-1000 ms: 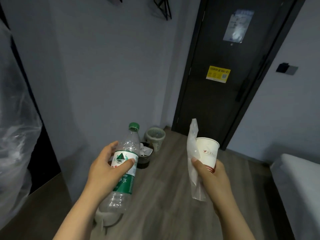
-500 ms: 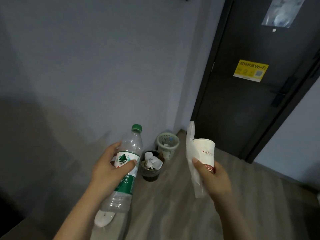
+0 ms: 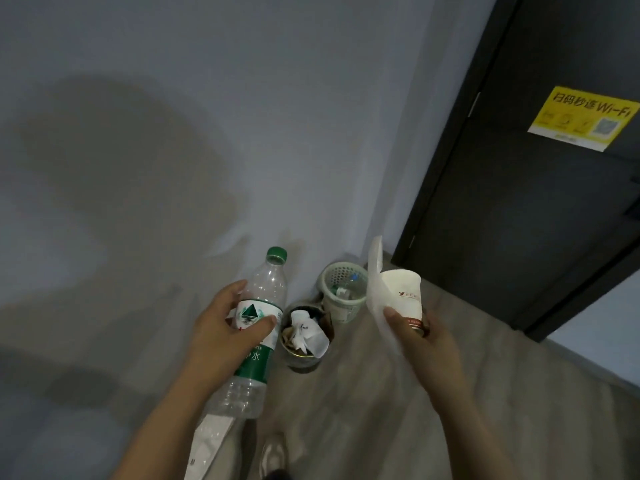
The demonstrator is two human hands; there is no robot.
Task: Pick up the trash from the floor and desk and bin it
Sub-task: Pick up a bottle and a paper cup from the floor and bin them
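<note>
Clear plastic bottle with green cap and label (image 3: 258, 327), gripped in left hand (image 3: 221, 336); white paper cup (image 3: 403, 294) and white wrapper (image 3: 375, 289) clamped in right hand (image 3: 424, 336). Two small bins, dark (image 3: 304, 360) and pale green mesh (image 3: 341, 296), stand between and beyond the hands.

A clear plastic water bottle (image 3: 259, 332) with green cap and label, tilted, is held aloft; a white paper cup (image 3: 403, 296) and white wrapper (image 3: 376, 296) are held together.

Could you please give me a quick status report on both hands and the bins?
Left hand holding water bottle. Right hand holding paper cup and wrapper. Dark bin full; mesh bin behind it. Path clear.
</note>
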